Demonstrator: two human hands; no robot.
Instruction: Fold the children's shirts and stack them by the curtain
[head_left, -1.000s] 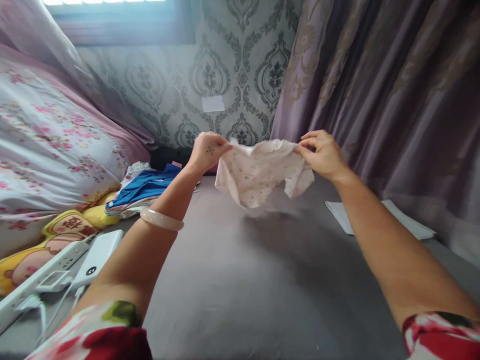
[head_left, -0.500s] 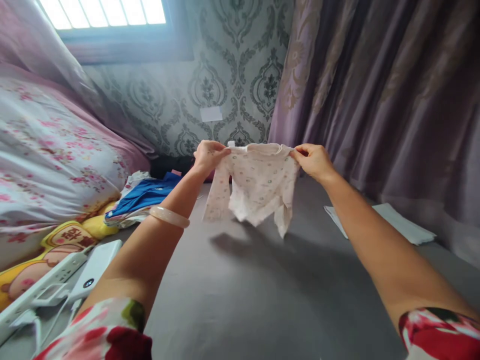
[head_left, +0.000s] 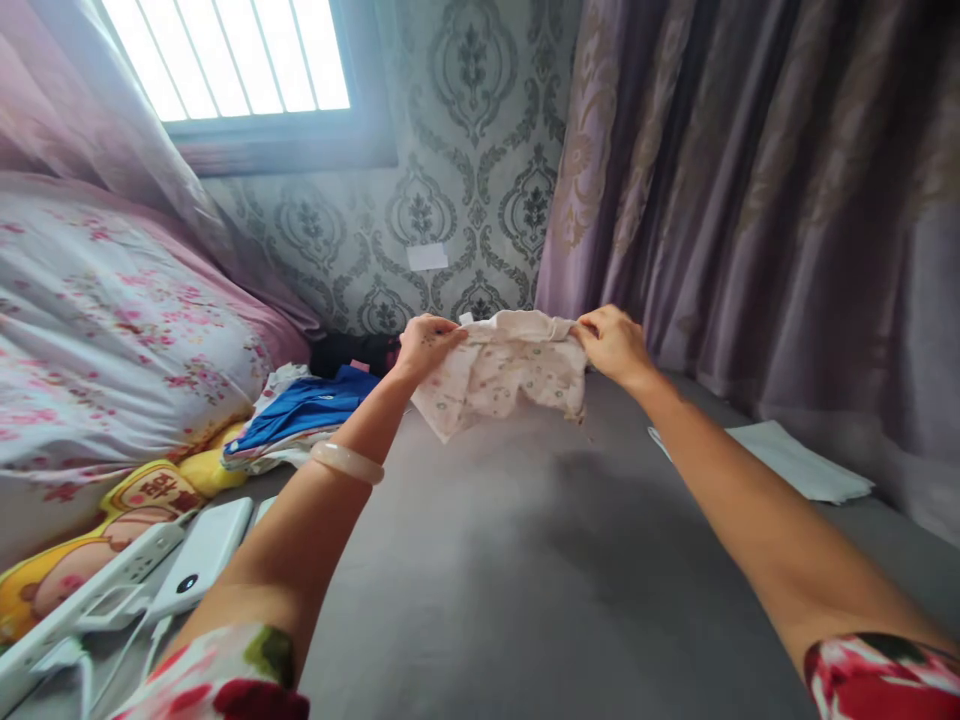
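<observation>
A small white long-sleeved shirt with a tiny coloured print hangs stretched between my two hands, above the grey bed sheet. My left hand pinches its left shoulder, close to a small white tag. At the opposite shoulder my right hand is closed on the fabric. The lower part of the shirt is blurred and swings away from me, so its hem and sleeves look foreshortened. A pale bangle circles my left forearm.
Folded clothes with a blue piece lie at the left, beside a yellow cushion. Nearer are a power strip and a white power bank with cables. A folded white cloth lies right, below the purple curtain.
The shirt's hanging body and sleeves have swung up and away, so it looks shorter. Both hands keep their hold on the shoulders. The view has tilted slightly upward.
</observation>
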